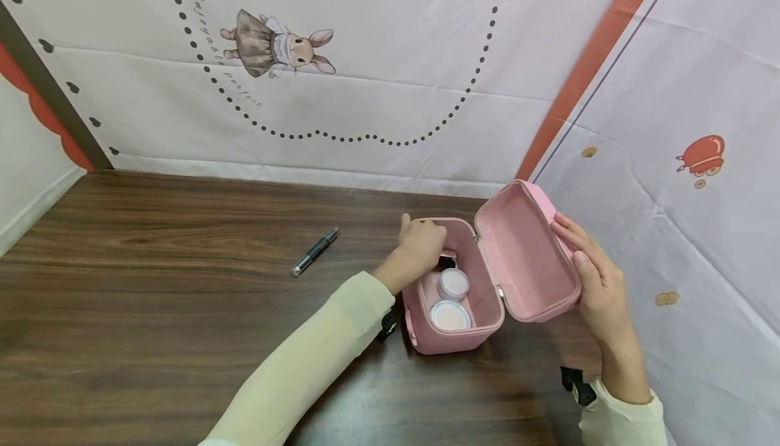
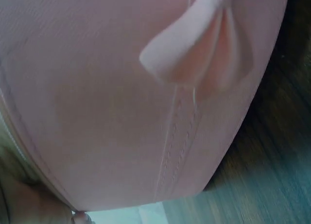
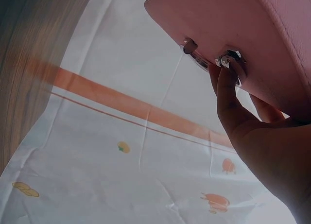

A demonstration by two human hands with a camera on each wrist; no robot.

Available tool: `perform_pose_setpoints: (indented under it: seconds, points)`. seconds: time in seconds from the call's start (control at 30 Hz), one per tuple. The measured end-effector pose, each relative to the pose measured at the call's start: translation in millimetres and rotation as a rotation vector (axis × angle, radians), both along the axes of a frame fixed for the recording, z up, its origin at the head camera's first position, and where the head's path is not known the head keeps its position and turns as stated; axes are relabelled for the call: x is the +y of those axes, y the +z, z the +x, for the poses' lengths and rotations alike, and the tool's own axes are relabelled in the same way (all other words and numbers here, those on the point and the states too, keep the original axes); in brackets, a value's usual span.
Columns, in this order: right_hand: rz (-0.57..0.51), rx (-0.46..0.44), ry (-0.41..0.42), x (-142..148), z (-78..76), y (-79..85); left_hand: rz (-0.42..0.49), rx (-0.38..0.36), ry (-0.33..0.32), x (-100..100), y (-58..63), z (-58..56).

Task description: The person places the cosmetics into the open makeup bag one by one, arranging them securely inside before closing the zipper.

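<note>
A pink cosmetic case [image 1: 453, 343] stands on the table with its lid [image 1: 527, 246] swung out to the right. My right hand [image 1: 600, 287] holds the lid by its outer edge; in the right wrist view its fingers lie at the metal fittings [image 3: 227, 60]. My left hand [image 1: 420, 246] reaches over the case's left rim, its fingertips hidden inside. Near them lies a small dark item [image 1: 447, 262], partly covered. Two round, pale-topped containers, a smaller one [image 1: 453, 284] and a larger one [image 1: 450, 315], sit inside the case. A pink bow [image 2: 194, 49] decorates its outer side.
A dark, pen-like stick [image 1: 315, 252] with a clear end lies on the brown wooden table [image 1: 152, 297], left of the case. Behind and to the right hangs a white printed cloth [image 1: 390, 47], close to the lid and my right hand.
</note>
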State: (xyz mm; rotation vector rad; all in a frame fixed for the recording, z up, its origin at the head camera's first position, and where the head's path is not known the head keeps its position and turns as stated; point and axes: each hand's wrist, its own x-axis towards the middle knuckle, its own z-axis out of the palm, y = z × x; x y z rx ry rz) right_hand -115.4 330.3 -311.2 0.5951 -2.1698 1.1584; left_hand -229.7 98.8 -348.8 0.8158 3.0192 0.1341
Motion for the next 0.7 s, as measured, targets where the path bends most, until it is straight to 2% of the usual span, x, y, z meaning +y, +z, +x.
perform_pose_setpoints:
  seconds: [0.23,0.7]
  points:
    - [0.006,0.006,-0.003,0.4,-1.6,-1.4,0.01,0.025,-0.011,-0.2,0.1,-0.8]
    - [0.005,0.021,-0.012,-2.8,1.9,0.3,0.02,-0.024,-0.038,-3.2,1.7,-2.4]
